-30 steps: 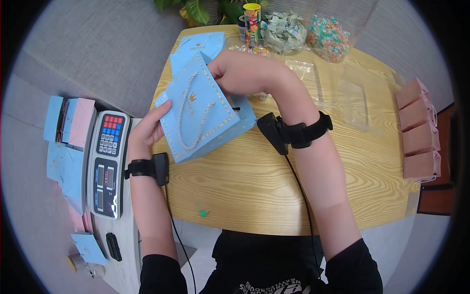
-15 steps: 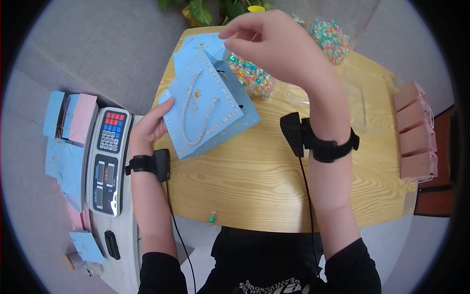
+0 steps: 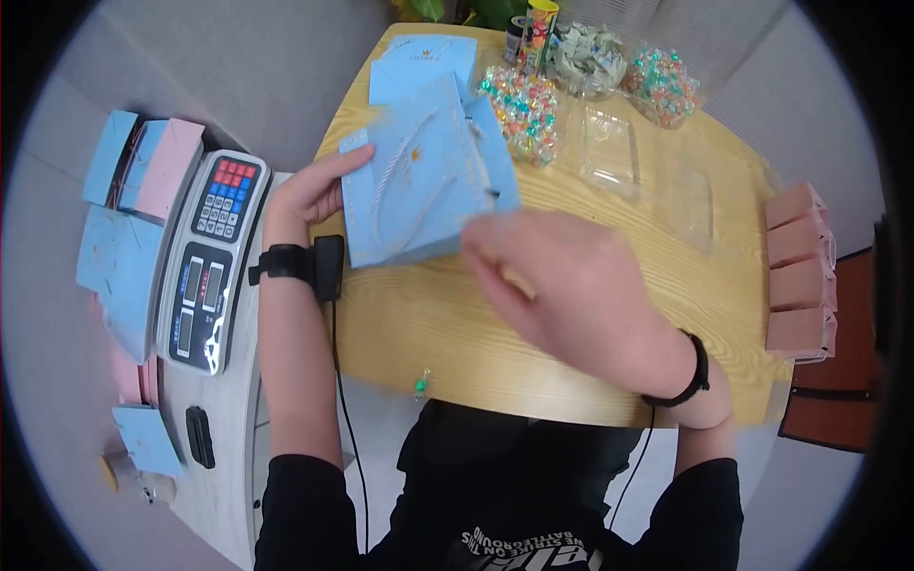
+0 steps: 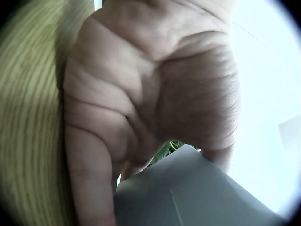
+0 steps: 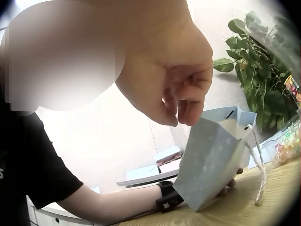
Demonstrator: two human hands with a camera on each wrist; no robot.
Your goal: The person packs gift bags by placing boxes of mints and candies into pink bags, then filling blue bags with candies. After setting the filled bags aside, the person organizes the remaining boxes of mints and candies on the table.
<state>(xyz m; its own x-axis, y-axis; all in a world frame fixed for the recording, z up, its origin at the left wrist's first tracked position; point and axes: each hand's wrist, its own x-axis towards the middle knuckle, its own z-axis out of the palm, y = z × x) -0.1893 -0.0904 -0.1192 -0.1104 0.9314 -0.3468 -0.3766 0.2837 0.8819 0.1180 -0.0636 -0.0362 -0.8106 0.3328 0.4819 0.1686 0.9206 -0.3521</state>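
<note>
A light blue paper gift bag (image 3: 400,186) with a crown print and white rope handles is tilted on the wooden table, its mouth facing right. My left hand (image 3: 319,188) grips its left end, the thumb on the printed face and the other fingers behind it. In the left wrist view the bag's pale panel (image 4: 183,183) runs between thumb and fingers. My right hand (image 3: 581,285), blurred in the head view, is just right of the bag's lower corner. In the right wrist view its fingers (image 5: 190,106) are loosely bent with nothing visible in them, above the bag.
Wrapped candies (image 3: 522,112) are heaped behind the bag; more fill a clear tub (image 3: 662,86). One green candy (image 3: 421,384) lies at the front edge. Another blue bag (image 3: 424,67) lies at the back. Pink bags (image 3: 800,285) line the right, a scale (image 3: 211,262) the left.
My right hand came out of the bag, rose over the candy heap, then swung down toward me to the bag's right. The left hand keeps its grip on the bag.
</note>
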